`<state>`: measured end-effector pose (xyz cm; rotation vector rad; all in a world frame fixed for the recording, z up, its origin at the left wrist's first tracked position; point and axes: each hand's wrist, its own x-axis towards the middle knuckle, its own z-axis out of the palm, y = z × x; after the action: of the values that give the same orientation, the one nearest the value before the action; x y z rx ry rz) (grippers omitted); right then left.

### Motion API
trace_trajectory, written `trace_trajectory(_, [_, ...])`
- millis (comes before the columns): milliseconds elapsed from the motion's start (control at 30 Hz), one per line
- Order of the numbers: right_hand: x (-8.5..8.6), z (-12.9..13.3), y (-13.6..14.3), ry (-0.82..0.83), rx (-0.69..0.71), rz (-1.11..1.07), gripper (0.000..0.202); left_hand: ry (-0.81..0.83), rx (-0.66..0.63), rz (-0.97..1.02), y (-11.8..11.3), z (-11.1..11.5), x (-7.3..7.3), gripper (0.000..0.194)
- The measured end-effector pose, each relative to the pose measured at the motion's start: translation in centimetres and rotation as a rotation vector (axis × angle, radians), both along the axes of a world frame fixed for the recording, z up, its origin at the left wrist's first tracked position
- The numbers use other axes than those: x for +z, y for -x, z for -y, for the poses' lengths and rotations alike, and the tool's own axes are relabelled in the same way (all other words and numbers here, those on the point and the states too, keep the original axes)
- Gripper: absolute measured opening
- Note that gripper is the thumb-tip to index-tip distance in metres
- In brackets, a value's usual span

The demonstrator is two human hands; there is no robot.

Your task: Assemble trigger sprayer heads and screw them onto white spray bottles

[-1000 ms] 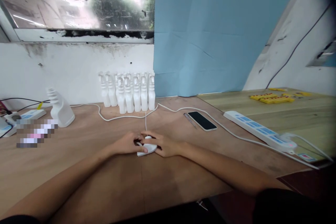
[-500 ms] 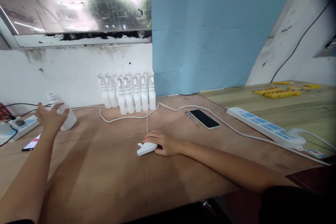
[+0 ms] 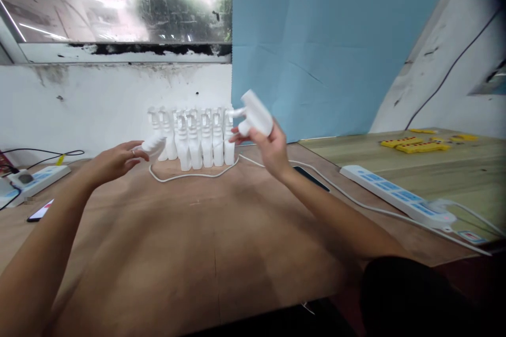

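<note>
My left hand (image 3: 120, 160) is raised over the left of the table, fingers closed around a white bottle (image 3: 155, 143). The bottle's ribbed neck shows past the fingertips, tilted to the right; the rest is hidden by the hand. My right hand (image 3: 272, 147) grips a white trigger spray head (image 3: 256, 116), lifted and tilted in front of the blue sheet. Between and behind the hands, several white spray bottles (image 3: 206, 142) stand upright in a close group against the wall, their spray heads on.
A white cable (image 3: 190, 175) runs across the brown table (image 3: 169, 253). One power strip (image 3: 395, 197) lies at right, another (image 3: 47, 175) at left. A dark phone (image 3: 312, 179) lies partly behind my right forearm, a lit phone (image 3: 39, 211) by my left. Yellow pieces (image 3: 419, 145) lie far right.
My left hand has moved right, bringing the bottle off the table toward the group. My right hand has lifted the spray head from the table, up and to the right.
</note>
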<state>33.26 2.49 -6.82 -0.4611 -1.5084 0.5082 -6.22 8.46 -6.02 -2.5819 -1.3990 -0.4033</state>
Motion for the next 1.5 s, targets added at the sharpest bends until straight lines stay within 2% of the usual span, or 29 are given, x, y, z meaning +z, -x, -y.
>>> trace_trajectory(100, [3.1, -0.7, -0.3, -0.001, 0.070, -0.237, 0.034, 0.003, -0.064, -0.115, -1.6, 0.7, 0.1, 0.034])
trace_trajectory(200, [4.0, -1.0, -0.9, 0.015, 0.058, -0.345, 0.037, -0.013, -0.056, -0.139, -2.3, 1.0, -0.1, 0.036])
trace_trajectory(433, [3.5, -1.2, -1.4, 0.035, 0.029, -0.309, 0.040, -0.008, -0.105, -0.157, -3.3, 1.2, -0.5, 0.034])
trace_trajectory(700, [3.0, -1.0, -0.3, 0.050, 0.050, -0.182, 0.049, 0.040, -0.220, -0.110, -5.6, 3.0, 0.0, 0.031])
trace_trajectory(867, [4.0, -0.7, -2.5, -0.016, -0.049, -0.237, 0.048, 0.051, -0.166, -0.129, -4.8, 2.3, -0.2, 0.030])
trace_trajectory(1000, [4.4, -0.8, -3.6, -0.041, -0.034, -0.269, 0.046, 0.048, -0.113, -0.170, -4.2, 1.9, -0.3, 0.032])
trace_trajectory(1133, [3.8, -1.2, -2.5, 0.005, -0.026, -0.236, 0.047, 0.060, -0.160, -0.180, -4.9, 2.4, -0.1, 0.032])
trace_trajectory(1233, [3.1, -1.2, -1.1, 0.075, 0.054, -0.174, 0.043, 0.092, -0.191, -0.139, -6.1, 3.4, 0.3, 0.031])
trace_trajectory(1367, [2.1, -0.9, 0.6, 0.169, 0.166, 0.055, 0.035, 0.167, -0.304, -0.093, -8.5, 5.1, 0.5, 0.031])
trace_trajectory(1500, [1.5, 0.0, 1.5, 0.223, 0.251, 0.300, 0.032, 0.264, -0.546, 0.064, -11.3, 6.0, -1.2, 0.027])
